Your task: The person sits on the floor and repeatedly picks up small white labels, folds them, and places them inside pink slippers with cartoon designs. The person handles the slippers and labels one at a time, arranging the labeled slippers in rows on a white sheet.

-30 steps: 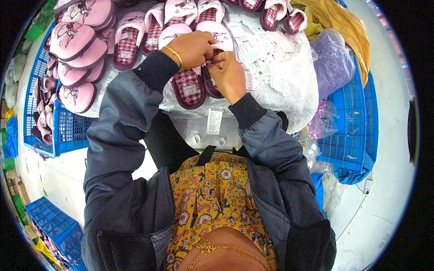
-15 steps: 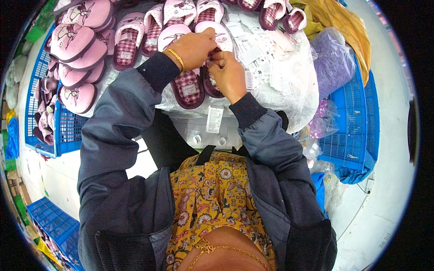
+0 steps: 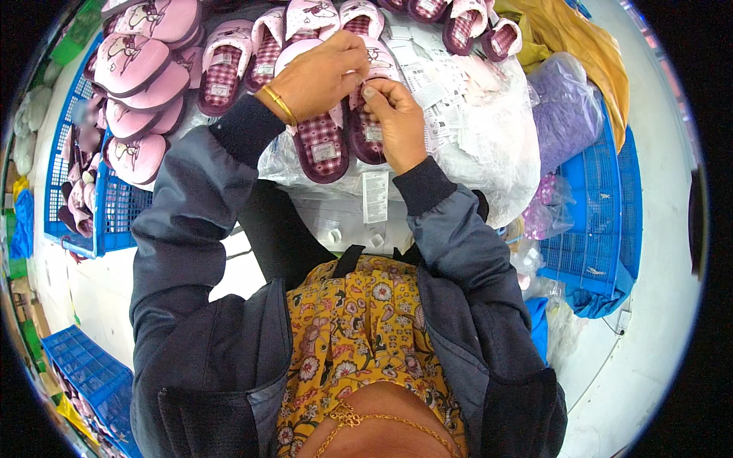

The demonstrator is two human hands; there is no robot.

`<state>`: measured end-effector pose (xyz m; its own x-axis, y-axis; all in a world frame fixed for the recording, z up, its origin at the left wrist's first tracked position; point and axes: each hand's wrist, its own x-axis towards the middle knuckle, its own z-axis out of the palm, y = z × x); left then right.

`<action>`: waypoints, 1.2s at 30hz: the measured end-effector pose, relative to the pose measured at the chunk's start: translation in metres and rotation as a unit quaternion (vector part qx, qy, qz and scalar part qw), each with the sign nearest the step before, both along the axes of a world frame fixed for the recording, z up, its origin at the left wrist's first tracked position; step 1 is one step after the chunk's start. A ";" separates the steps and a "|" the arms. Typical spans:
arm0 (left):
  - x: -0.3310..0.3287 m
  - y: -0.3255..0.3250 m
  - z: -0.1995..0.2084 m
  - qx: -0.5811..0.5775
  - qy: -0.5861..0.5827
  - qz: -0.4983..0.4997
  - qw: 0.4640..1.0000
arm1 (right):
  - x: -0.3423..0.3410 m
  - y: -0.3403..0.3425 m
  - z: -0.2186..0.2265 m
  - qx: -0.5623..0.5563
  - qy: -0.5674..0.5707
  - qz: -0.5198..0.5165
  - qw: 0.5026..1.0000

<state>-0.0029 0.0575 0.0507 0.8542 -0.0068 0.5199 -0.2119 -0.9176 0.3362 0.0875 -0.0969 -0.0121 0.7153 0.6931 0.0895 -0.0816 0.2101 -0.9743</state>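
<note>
My left hand [image 3: 321, 75], with a gold bangle at the wrist, and my right hand [image 3: 395, 122] meet over a pair of pink slippers with maroon checked insoles [image 3: 324, 149]. The fingertips of both hands pinch together at something small at the slippers' upper edge; what it is I cannot make out. A white paper tag [image 3: 375, 196] hangs below the right wrist. The slippers rest on a pile of clear plastic bags [image 3: 489, 164].
More pink slippers [image 3: 145, 69] are stacked at the left over a blue plastic crate [image 3: 114, 221]. A heap of white paper tags [image 3: 435, 91] lies to the right. Yellow cloth [image 3: 580, 53], a purple bag [image 3: 565, 107] and another blue crate [image 3: 595, 229] stand at the right.
Both hands have shifted slightly up and to the right over the checked slippers, still pinched together. The hanging tag moved with them.
</note>
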 end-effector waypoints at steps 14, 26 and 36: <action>-0.048 0.009 -0.034 0.098 0.016 0.032 0.995 | -0.031 -0.018 0.005 -0.092 -0.194 0.032 0.976; -0.030 0.024 -0.056 0.084 0.042 0.022 0.995 | -0.035 -0.001 0.004 -0.213 -0.383 -0.013 0.899; -0.030 0.022 -0.062 0.066 0.023 0.032 0.997 | -0.030 0.003 0.007 -0.250 -0.427 -0.006 0.869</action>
<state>-0.0334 0.0797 -0.0116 0.8781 -0.0170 0.4781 -0.1378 -0.9660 0.2189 0.0574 -0.0934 -0.0049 0.5431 0.7912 0.2812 0.7153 -0.2606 -0.6484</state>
